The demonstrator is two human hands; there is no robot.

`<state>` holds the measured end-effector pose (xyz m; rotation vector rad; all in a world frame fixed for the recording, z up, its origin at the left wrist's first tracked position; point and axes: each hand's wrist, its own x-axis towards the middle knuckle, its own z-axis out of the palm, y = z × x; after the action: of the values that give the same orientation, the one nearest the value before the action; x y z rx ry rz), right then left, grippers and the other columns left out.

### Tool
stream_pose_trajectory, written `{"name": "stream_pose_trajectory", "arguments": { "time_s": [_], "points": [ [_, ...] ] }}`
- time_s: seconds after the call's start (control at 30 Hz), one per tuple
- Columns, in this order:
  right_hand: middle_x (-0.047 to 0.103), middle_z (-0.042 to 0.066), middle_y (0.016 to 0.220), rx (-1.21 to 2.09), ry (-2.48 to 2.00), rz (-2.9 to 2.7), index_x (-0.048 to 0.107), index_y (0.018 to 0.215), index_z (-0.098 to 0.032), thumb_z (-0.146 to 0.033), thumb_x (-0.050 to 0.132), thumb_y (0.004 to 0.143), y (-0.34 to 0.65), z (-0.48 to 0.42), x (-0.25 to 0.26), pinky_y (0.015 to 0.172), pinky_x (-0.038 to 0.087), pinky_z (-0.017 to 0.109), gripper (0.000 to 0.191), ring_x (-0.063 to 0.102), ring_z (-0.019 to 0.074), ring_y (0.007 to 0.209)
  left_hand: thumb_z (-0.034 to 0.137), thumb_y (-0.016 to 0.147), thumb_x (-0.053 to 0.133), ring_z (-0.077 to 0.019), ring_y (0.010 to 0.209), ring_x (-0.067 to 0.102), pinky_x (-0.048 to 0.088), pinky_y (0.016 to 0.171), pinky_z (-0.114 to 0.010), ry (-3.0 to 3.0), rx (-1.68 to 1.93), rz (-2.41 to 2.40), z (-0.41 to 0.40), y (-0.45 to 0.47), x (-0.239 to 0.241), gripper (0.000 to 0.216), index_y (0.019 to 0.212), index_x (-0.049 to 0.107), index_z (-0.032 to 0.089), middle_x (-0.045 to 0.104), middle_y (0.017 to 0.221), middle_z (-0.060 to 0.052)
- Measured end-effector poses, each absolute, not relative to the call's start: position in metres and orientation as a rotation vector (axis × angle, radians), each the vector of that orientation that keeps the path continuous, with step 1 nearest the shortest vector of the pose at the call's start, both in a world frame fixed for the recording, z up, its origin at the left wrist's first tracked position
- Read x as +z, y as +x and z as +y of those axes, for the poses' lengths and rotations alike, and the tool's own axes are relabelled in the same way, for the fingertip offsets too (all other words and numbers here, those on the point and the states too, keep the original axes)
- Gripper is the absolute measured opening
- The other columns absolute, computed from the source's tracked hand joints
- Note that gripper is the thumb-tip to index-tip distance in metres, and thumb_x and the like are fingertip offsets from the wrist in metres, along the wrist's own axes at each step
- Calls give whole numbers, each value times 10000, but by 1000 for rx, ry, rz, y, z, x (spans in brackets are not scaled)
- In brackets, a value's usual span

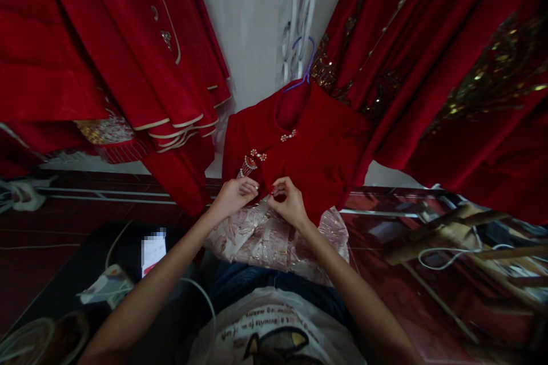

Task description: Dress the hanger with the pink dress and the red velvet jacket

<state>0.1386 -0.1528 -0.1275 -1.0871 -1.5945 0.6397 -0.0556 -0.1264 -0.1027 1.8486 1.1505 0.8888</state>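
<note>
A red velvet jacket [317, 142] hangs in front of me on a purple hanger [305, 71]. It has pearl frog buttons [288, 136] and a tasselled brooch [248, 164]. My left hand [234, 194] and my right hand [287, 198] meet at the jacket's front edge, fingers pinched on the red cloth near its lower fastening. Below the jacket hangs a pale pink and gold brocade skirt [274, 239], just under both hands.
Red embroidered garments hang at the left [107, 68] and right [449, 80]. A white wall [252, 23] lies behind. A white label [153, 252] and cables [445, 256] lie on the dark red floor.
</note>
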Motion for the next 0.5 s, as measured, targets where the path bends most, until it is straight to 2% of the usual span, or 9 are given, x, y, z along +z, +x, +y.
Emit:
{"name": "stream_pose_trajectory", "arguments": {
  "time_s": [0.17,0.5],
  "points": [
    [606,5,853,616,-1063,-1671,517,956,-198,-129,600,710,118,-146,-121,698,547,256,269,609,121,728,145,700,662,-144,718,701,568,723,-269,1780,901,1122,-122,-58,-104,173,872,670,130,732,799,-50],
    [586,11,819,561,-1154,-1664,569,960,-185,-158,617,731,118,-138,-125,629,520,241,235,570,118,679,277,753,686,-163,770,710,575,753,-296,1801,1015,1176,-123,-56,-109,198,899,698,144,745,846,-67]
  ]
}}
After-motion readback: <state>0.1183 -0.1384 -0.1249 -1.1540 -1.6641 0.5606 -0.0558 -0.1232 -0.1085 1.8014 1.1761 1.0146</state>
